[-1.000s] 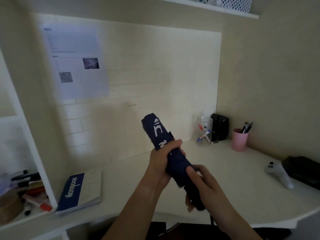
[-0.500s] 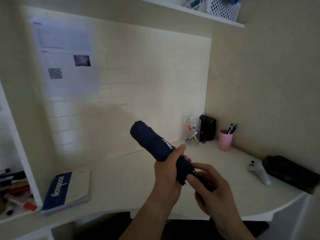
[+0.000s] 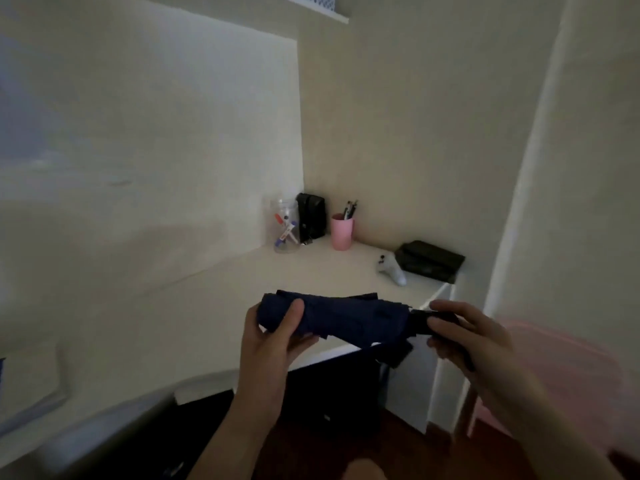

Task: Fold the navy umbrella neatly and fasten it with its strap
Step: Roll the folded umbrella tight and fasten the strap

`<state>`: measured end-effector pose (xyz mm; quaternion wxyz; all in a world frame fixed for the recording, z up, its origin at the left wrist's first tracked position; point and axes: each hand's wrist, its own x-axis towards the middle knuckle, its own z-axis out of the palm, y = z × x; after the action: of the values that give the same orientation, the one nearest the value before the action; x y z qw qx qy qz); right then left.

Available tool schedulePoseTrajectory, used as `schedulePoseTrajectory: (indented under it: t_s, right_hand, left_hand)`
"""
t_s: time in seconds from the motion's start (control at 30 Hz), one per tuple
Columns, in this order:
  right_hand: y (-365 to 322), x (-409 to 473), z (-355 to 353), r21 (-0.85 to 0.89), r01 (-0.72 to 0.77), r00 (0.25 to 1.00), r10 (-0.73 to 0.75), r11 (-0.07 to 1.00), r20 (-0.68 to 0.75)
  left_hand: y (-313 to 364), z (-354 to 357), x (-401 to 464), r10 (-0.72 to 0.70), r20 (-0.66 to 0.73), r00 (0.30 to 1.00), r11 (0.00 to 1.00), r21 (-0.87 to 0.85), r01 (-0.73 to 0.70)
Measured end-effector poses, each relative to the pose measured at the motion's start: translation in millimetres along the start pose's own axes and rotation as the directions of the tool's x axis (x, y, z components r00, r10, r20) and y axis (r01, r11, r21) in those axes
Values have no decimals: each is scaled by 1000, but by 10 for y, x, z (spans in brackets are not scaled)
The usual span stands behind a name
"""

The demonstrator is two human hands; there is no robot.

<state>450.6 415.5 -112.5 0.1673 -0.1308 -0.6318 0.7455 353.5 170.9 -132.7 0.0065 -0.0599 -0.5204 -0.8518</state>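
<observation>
1. Desk: white, curved front edge. The umbrella is held in the air over the desk's front edge twd the right end, not resting on it.
2. Umbrella: navy, collapsed, canopy gathered into a rough roll, lying approx level, tip end to the left, handle end to the right. Fabric flaps hang loose under the handle end, so the roll is not tidy yet. No strap seen fastened; strap itself can't be picked out in the dim light.
3. Left hand: closed round the tip end of the roll, thumb over the top, fingers under.
4. Right hand: wrapped round the dark handle, fingers curled on it; how tight, can't tell.
5. Handling, judged: light, one hand could carry it. Stiff core (shaft, ribs) w/ soft slick fabric outside that slides and springs open if released. Best hold: handle in one hand as anchor, other hand encircling mid-roll to twist fabric snug. Not fragile, but ribs could bend if squeezed crosswise.
6. Vs 0.5 s ago: umbrella went from steeply tilted, tip up-left, to approx level. Left hand shifted from mid-roll to the tip end; right now on the handle. View swung right: notebook gone from frame.
</observation>
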Motion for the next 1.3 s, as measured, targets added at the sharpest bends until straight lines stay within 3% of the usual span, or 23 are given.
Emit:
schedulePoseTrajectory:
  t_s: [0.17, 0.37, 0.43, 0.63, 0.97, 1.17, 1.3]
  right_hand:
    - [507, -285, -818, -66, -3, 921, -23, 998, -388]
    - [1101, -252, -1957, -100, -153, 757, 51, 983, -651]
    - [1300, -71, -2374, -95, -221, 682, 84, 971, -727]
    - [1974, 818, -3720, -98, -391, 499, 122, 915, -858]
    - [3104, 2874, -5720, -222, -476, 516, 66, 851, -854]
    - [3935, 3643, -6465, -272, -617, 547, 155, 738, -822]
    - [4338, 3843, -6654, -392, -662, 609, 153, 639, -779]
  left_hand:
    - [-851, 488, -133, -237, 137, 962, 956, 210, 206]
    - [-2102, 1154, -116, -445, 220, 868, 849, 413, 331]
    - [-2522, 1475, -47, -487, 261, 834, 809, 495, 317]
    - [-4037, 2726, 429, -469, 354, 809, 690, 719, 86]
    - [-6637, 4250, 1682, -506, 400, 764, 527, 845, -93]
    - [-7925, 4551, 2218, -579, 490, 652, 415, 865, -281]
    - [-8463, 4506, 2290, -642, 450, 620, 341, 893, -294]
